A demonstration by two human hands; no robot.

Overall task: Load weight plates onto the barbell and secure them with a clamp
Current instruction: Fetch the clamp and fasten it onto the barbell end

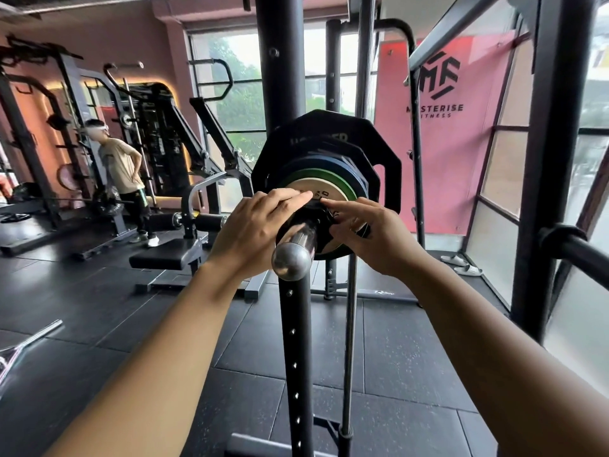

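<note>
Head camera, looking down both bare forearms inside a gym: at far left a chrome bar (pixel 31 338) is cut off by the frame edge, and a person in a beige shirt (pixel 122 166) stands among dark machines, partly hidden by equipment. A padded bench (pixel 164 257) sits on the black rubber floor (pixel 99 318) nearer the middle.

At centre, the left hand (pixel 255 230) curls over the near side of the barbell sleeve (pixel 298 239), fingers bent and pressing toward a black clamp (pixel 316 211) on the sleeve; the palm side is out of sight, so how firmly it grips cannot be told. The sleeve's rounded steel end (pixel 291 260) points at the camera.

Behind the clamp the plates are stacked on the sleeve: a pale plate (pixel 333 192) nearest, then a green plate (pixel 309 176), a blue plate (pixel 316 161), and a large black plate (pixel 333 130) at the back, its lettering blurred and half covered. A black upright post (pixel 298 357) runs down below the sleeve.

The right hand (pixel 372 237) has its fingers pinched on the clamp's right side, hiding most of it; whether the clamp is locked cannot be made out.

At right, a red banner (pixel 438 133) is partly blocked by rack tubing (pixel 557 159).
</note>
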